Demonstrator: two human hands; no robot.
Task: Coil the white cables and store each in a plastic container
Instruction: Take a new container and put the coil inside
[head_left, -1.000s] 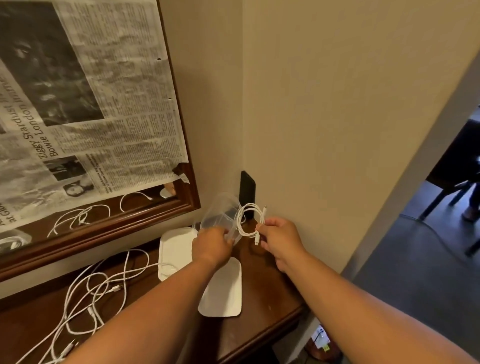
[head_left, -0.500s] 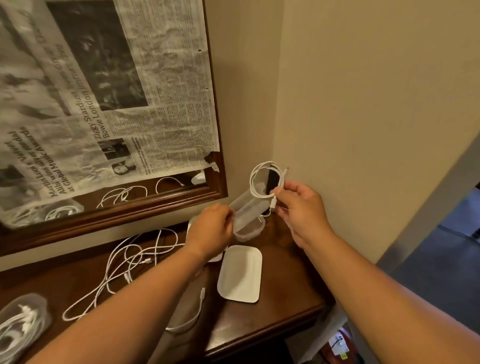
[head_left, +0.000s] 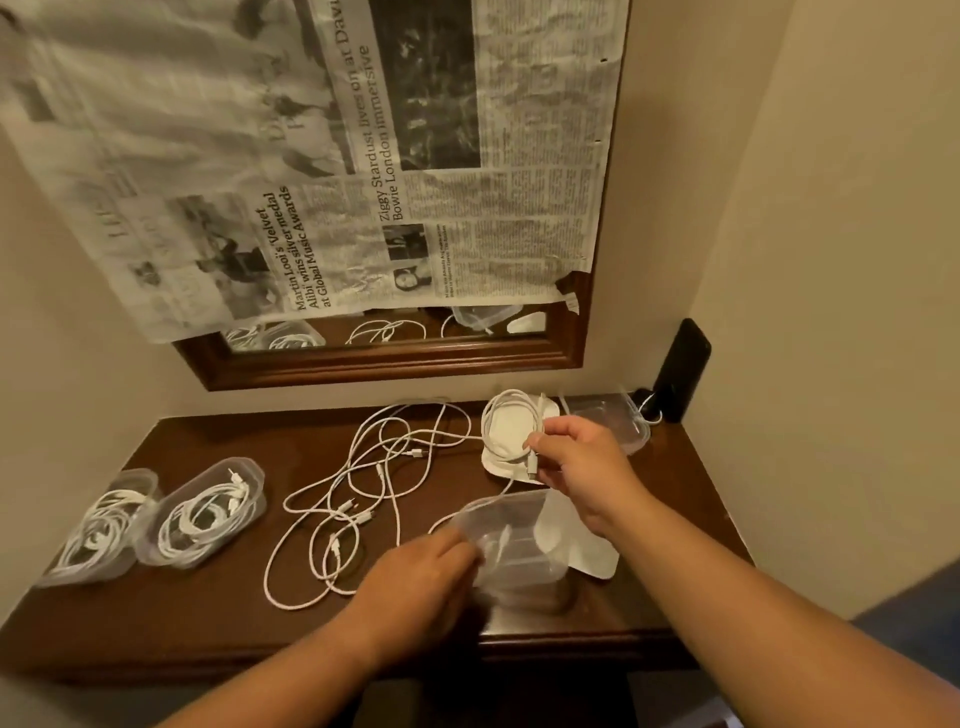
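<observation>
My right hand (head_left: 582, 457) pinches a coiled white cable (head_left: 506, 423) above the back right of the dark wooden table (head_left: 208, 613). My left hand (head_left: 421, 577) grips a clear plastic container (head_left: 519, 551) near the table's front edge; the container looks blurred. A tangle of loose white cables (head_left: 363, 493) lies in the middle of the table. At the left stand two clear containers (head_left: 202, 514), each holding coiled white cables.
White lids lie under the coil (head_left: 511, 462) and beside the held container (head_left: 576, 540). Another clear container (head_left: 608, 421) sits at the back right, near a black phone (head_left: 680, 369) leaning on the wall. A framed mirror (head_left: 395, 358) covered with newspaper hangs behind.
The view swung left and down, revealing the filled containers. My left hand brought the container down to the table's front. My right hand still holds the coil, now apart from the container.
</observation>
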